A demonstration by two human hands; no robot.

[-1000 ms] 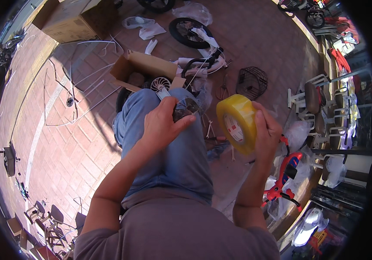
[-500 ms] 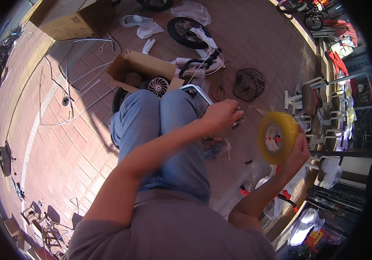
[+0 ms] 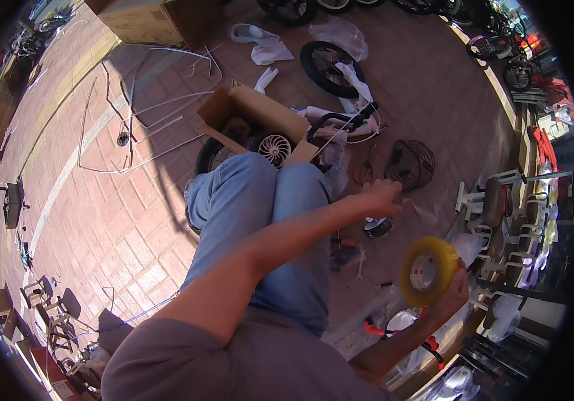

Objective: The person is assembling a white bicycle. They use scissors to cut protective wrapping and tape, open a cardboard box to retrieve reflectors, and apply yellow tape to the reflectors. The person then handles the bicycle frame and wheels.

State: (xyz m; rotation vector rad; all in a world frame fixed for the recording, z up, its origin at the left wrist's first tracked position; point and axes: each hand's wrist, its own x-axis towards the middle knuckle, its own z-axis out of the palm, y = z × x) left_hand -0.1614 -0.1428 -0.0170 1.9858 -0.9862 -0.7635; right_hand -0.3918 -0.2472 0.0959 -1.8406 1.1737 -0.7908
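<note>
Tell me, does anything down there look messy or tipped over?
Yes. An opened cardboard box lies tipped on the brick floor, a loose bicycle wheel lies flat beyond it, and white wrapping is strewn about. The right hand holds a yellow tape roll; the left hand reaches out over the clutter.

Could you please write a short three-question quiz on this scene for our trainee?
1. True or false: the right hand holds a yellow tape roll.
2. The left hand reaches out over: (a) the cardboard box, (b) small parts on the brick floor, (c) the wheel?
3. What colour are the trousers on the knees?

Key: 1 true; 2 b; 3 blue.
</note>
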